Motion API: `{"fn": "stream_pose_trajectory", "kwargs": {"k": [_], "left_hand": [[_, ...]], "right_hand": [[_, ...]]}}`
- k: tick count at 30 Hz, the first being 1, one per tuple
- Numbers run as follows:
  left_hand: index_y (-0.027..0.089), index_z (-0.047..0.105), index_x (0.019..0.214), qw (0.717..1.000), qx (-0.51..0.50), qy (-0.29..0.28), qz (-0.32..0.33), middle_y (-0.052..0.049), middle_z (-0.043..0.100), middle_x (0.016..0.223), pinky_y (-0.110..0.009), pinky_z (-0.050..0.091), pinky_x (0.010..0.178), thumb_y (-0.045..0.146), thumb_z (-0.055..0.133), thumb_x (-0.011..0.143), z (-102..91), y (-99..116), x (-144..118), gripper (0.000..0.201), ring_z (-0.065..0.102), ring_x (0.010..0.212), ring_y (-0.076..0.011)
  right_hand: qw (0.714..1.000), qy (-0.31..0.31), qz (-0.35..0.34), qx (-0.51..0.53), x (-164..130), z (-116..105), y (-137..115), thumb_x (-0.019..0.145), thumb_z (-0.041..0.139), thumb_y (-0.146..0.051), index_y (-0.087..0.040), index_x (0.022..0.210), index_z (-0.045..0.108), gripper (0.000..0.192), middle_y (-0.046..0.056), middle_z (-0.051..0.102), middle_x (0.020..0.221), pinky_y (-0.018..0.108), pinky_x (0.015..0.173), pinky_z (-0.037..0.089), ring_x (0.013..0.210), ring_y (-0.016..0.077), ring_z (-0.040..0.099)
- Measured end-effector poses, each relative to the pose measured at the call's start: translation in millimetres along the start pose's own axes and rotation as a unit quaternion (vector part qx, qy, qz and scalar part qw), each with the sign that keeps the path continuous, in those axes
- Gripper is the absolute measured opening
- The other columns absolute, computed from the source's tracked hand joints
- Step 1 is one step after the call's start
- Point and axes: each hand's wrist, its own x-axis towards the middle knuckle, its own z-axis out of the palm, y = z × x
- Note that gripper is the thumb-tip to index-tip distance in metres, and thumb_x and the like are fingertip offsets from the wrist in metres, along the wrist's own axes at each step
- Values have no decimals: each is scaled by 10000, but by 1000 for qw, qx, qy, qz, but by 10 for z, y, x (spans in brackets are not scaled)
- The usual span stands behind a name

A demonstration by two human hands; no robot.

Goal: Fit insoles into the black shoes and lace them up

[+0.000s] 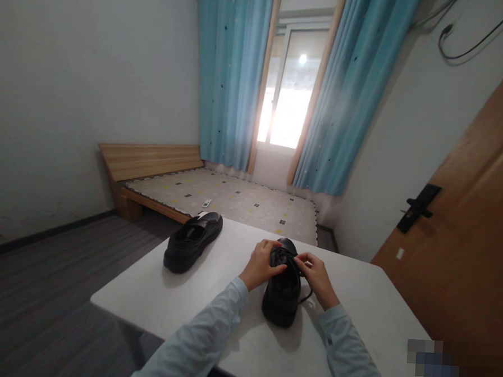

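Note:
A black shoe [279,311] stands on the white table [145,292], its heel towards me and its toe pointing away. My left hand [261,265] is closed on the left side of its upper, with the thumb over the opening. On the other side, my right hand [318,275] pinches at the lacing area, fingertips together. A dark shoelace [308,296] hangs in a loop below that hand, beside the shoe; the part between the fingertips is mostly hidden. The second black shoe [184,251] rests at the table's far left, untouched by either hand.
Beyond the table is a low bed [230,196] with a wooden headboard [156,160]; a small white remote [207,203] lies on it. Blue curtains [232,80] flank the window [288,95]. A wooden door [464,222] with a black handle [419,208] is at the right.

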Motion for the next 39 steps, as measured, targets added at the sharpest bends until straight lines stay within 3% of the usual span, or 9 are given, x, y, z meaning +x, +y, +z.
{"fn": "stream_pose_trajectory", "kwargs": {"k": [15, 24, 29, 39], "left_hand": [[163, 507, 1109, 999, -31, -29, 0, -98, 550, 1111, -391, 395, 946, 202, 648, 669, 44, -20, 14, 464, 497, 1072, -235], [157, 512, 1097, 999, -35, -36, -8, -98, 554, 1103, -387, 399, 946, 189, 635, 668, 45, -15, 3, 448, 505, 1062, -231], [173, 518, 1087, 998, -44, -41, -5, -86, 561, 1089, -389, 403, 940, 176, 638, 656, 36, -22, 7, 447, 513, 1051, -231], [186, 535, 1077, 997, -58, -46, 1, -73, 559, 1079, -374, 421, 929, 170, 639, 659, 46, -60, 3, 431, 534, 1022, -217]], "right_hand": [[992, 49, -89, -71, 39, 12, -17, 704, 625, -468, -175, 686, 584, 297, 37, 611, 649, 282, 542, 409, 590, 169, 530], [996, 18, -70, 44, 18, 46, -79, 661, 692, -455, -177, 730, 566, 312, 26, 608, 686, 289, 618, 437, 676, 174, 563], [994, -16, -14, 104, -30, 23, -144, 594, 746, -399, -179, 836, 570, 372, 20, 629, 721, 288, 635, 442, 702, 174, 584], [992, -9, -10, 125, -30, 9, -135, 603, 736, -368, -178, 803, 586, 314, 6, 607, 680, 268, 611, 433, 668, 159, 565]]}}
